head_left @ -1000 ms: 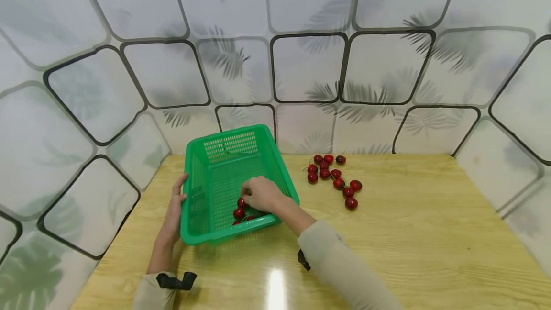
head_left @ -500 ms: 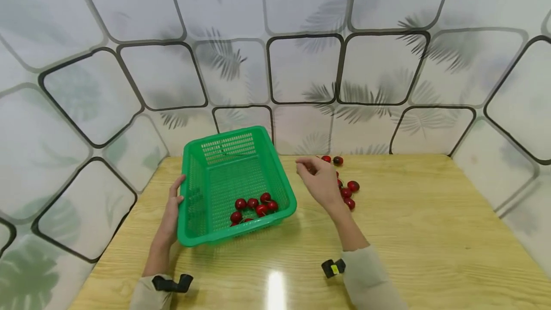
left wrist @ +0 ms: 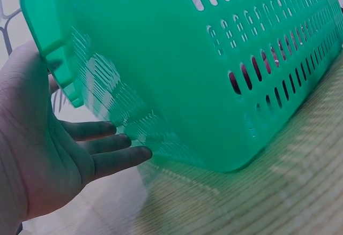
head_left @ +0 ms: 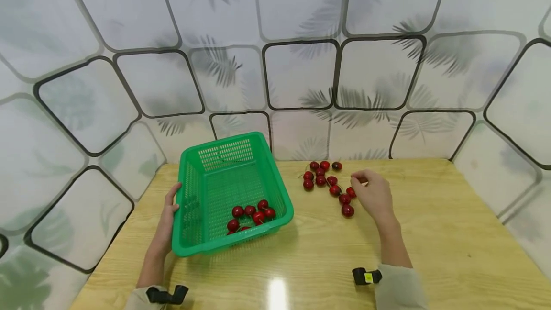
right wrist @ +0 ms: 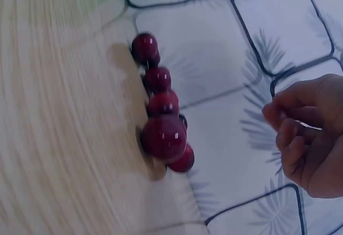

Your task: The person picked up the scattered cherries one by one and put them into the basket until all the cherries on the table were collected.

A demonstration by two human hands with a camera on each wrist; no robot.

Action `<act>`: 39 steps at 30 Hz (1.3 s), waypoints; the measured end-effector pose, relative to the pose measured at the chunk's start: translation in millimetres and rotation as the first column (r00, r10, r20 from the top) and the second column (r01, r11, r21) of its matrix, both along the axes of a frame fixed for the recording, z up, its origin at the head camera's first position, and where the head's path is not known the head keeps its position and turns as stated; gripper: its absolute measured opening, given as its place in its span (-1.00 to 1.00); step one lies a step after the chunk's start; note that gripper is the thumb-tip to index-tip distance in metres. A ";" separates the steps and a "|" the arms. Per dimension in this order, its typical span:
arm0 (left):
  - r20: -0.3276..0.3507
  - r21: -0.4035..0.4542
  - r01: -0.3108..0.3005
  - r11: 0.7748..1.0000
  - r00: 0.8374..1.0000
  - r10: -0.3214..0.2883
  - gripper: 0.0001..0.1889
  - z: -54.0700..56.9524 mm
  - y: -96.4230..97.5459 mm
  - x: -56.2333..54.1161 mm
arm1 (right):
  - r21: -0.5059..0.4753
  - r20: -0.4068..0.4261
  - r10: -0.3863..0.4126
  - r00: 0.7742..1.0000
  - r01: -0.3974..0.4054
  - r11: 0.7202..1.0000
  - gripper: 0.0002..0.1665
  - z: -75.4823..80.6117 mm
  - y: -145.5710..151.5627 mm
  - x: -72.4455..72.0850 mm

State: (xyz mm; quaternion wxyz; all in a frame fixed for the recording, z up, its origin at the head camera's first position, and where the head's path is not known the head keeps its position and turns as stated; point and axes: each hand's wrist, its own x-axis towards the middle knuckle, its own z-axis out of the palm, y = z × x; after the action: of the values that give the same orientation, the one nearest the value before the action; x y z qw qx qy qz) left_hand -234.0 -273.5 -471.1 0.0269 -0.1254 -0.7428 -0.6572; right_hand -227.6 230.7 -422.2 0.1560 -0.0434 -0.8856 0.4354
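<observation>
A green plastic basket (head_left: 224, 181) stands on the left of the table, with several red cherries (head_left: 258, 218) near its front wall. My left hand (head_left: 165, 219) is at the basket's left side; in the left wrist view the fingers (left wrist: 120, 160) extend along the outer wall, some nearly straight. My right hand (head_left: 374, 195) hovers right of a loose cluster of stemmed cherries (head_left: 335, 190), its fingertips just above the rightmost cherry (head_left: 351, 192). In the right wrist view the fingers (right wrist: 295, 93) are loosely bent, apart from the row of cherries (right wrist: 163, 138), with nothing visible between them.
The wooden table (head_left: 439, 233) extends to the right and in front. A patterned wall covering (head_left: 301, 75) rises directly behind it. Black straps (head_left: 168, 294) with small mounts sit at both wrists.
My right hand has left the basket, where it was among the cherries, and moved right to the far side of the loose cluster. The left hand stays at the basket's side.
</observation>
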 end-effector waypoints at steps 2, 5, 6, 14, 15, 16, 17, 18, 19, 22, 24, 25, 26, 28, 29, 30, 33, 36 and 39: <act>0.003 0.004 0.006 1.000 1.000 -0.006 -0.43 -0.8 -0.5 0.5 | 0.057 0.057 -0.006 0.998 0.002 0.998 -0.68 -2.0 8.5 2.4; 0.012 0.004 0.001 1.000 1.000 -0.002 -0.43 -0.8 -0.6 0.7 | 0.104 0.113 0.002 0.994 -0.013 0.995 -0.67 -4.5 19.1 5.0; 0.016 0.004 -0.001 1.000 1.000 0.001 -0.43 -0.9 -0.6 0.5 | 0.115 0.126 0.003 0.992 -0.018 0.993 -0.67 -5.1 21.9 5.4; 0.032 0.000 -0.022 1.000 0.999 0.022 -0.42 0.1 1.0 -2.7 | 0.149 0.215 0.030 0.976 -0.063 0.987 -0.67 -10.9 33.9 4.1; 0.034 0.003 -0.020 1.000 0.999 0.020 -0.42 0.4 1.1 -3.0 | 0.152 0.217 0.036 0.975 -0.070 0.986 -0.68 -12.0 33.8 3.4; 0.036 0.004 -0.021 1.000 0.999 0.020 -0.42 0.5 1.0 -3.1 | 0.155 0.219 0.042 0.975 -0.078 0.985 -0.68 -13.1 33.1 2.8; 0.038 0.005 -0.020 1.000 0.999 0.020 -0.42 0.6 0.8 -3.1 | 0.156 0.221 0.049 0.974 -0.085 0.984 -0.69 -14.3 31.8 2.2; 0.040 0.006 -0.020 1.000 0.999 0.020 -0.42 0.5 0.4 -2.9 | 0.158 0.223 0.057 0.973 -0.094 0.983 -0.69 -15.3 30.4 1.4; 0.044 0.005 -0.020 1.000 0.999 0.020 -0.42 0.5 0.2 -2.6 | 0.160 0.228 0.065 0.972 -0.103 0.982 -0.69 -16.8 28.9 0.8; 0.053 0.001 -0.023 1.000 0.998 0.023 -0.42 -0.2 -0.4 -2.1 | 0.170 0.251 0.091 0.964 -0.137 0.976 -0.70 -21.2 25.6 -1.1; 0.057 -0.003 -0.025 1.000 0.998 0.026 -0.42 -0.6 -0.2 -1.9 | 0.175 0.268 0.109 0.957 -0.160 0.971 -0.70 -24.8 25.4 -2.2; 0.058 -0.003 -0.026 1.000 0.998 0.026 -0.42 -0.5 0.0 -1.9 | 0.175 0.279 0.117 0.953 -0.170 0.970 -0.70 -26.9 25.4 -3.1; 0.059 -0.002 -0.028 1.000 0.998 0.028 -0.42 -0.5 0.1 -2.0 | 0.174 0.289 0.123 0.949 -0.178 0.968 -0.70 -28.7 25.5 -3.8; 0.057 0.004 -0.025 1.000 0.998 0.025 -0.42 -0.5 0.2 -1.9 | 0.173 0.305 0.132 0.943 -0.191 0.966 -0.71 -33.2 25.8 -5.4; 0.053 0.009 -0.021 1.000 0.998 0.020 -0.42 -0.4 0.3 -1.7 | 0.169 0.309 0.134 0.942 -0.193 0.966 -0.71 -35.3 26.0 -6.0; 0.048 0.013 -0.017 1.000 0.999 0.016 -0.42 -0.5 0.3 -1.7 | 0.164 0.312 0.138 0.940 -0.197 0.967 -0.70 -37.1 26.2 -6.8; 0.034 0.020 -0.009 1.000 0.999 0.008 -0.43 -0.5 0.7 -1.7 | 0.166 0.314 0.141 0.939 -0.200 0.965 -0.68 -41.4 26.5 -9.1; 0.032 0.015 -0.014 1.000 0.999 0.013 -0.42 0.1 1.5 -1.7 | 0.168 0.314 0.152 0.937 -0.213 0.963 -0.67 -43.2 26.3 -10.9; 0.045 0.010 -0.025 1.000 0.999 0.024 -0.42 1.1 2.1 -1.1 | 0.176 0.325 0.157 0.933 -0.223 0.959 -0.71 -44.4 25.6 -11.6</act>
State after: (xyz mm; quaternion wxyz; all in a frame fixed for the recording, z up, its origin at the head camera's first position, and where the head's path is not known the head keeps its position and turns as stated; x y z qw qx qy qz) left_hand -235.1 -271.4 -469.9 0.0192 -0.1014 -0.7413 -0.6632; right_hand -239.2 256.3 -466.6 -0.0232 -0.0077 -0.9399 0.3405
